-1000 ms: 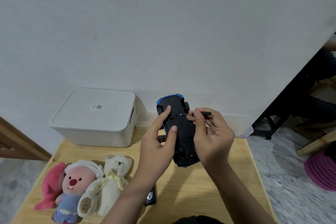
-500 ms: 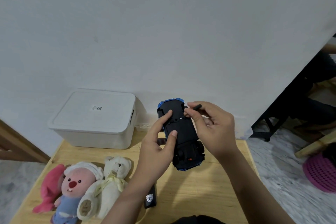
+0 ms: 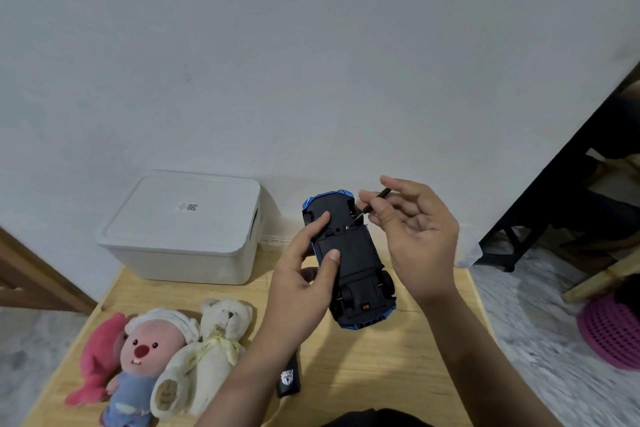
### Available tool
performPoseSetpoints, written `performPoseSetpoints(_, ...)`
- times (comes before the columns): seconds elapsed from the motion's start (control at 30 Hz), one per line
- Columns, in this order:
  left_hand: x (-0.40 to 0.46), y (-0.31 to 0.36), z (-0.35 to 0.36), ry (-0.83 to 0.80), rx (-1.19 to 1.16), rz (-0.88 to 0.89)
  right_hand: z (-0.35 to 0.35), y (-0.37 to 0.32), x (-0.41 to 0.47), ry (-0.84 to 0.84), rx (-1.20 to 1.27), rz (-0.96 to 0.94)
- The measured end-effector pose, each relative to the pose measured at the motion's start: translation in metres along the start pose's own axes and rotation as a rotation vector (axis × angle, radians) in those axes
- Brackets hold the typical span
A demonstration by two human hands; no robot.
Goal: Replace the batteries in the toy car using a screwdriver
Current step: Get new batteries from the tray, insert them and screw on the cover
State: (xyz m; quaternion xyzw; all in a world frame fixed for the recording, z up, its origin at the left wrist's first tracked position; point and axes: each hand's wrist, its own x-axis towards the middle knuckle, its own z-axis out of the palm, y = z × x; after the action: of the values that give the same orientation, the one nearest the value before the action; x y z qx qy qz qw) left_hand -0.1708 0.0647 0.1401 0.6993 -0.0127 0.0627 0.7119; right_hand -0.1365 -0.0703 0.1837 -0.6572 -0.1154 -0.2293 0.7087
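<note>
**Screwdriver re-angled at the battery cover screw**

While the car is held belly-up above the tabletop, the screwdriver has changed attitude: a second ago it lay nearly level across the chassis; it now slants down from upper right, tip at a small bright screw beside the front edge of the battery cover. The car has also tipped, rear end nearer the camera and swung right. Judgement: the screw is being worked, and the cover is not yet off.

Left hand grips the car from its left side, thumb and forefinger pressed flat on the underside, the remaining fingers hidden behind the body. Right hand pinches the screwdriver shaft between thumb and forefinger; its other fingers are spread and relaxed.

Car condition: black underside, blue bodywork showing at both ends, wheels fitted, a small orange part near the rear. Cover appears seated flush.

Surroundings: a white lidded box at the back left of the tabletop, two plush toys at the front left, a small black object near the left forearm.
</note>
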Motion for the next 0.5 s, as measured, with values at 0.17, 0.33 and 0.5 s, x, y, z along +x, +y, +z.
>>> performPoseSetpoints(0.17, -0.0027, 0.0016, -0.0005, -0.002, 0.0, -0.009, 0.0014, -0.0037, 0.0033, 0.032, -0.046, -0.058)
performPoseSetpoints(0.33, -0.0046, 0.004, -0.0001, -0.003, -0.003, -0.002, 0.0013, -0.0038, 0.0006, -0.009, -0.151, -0.135)
performPoseSetpoints(0.5, -0.005, 0.0063, -0.0022, 0.016, 0.0, 0.026, 0.0003, -0.0084, 0.004, 0.009, 0.066, -0.026)
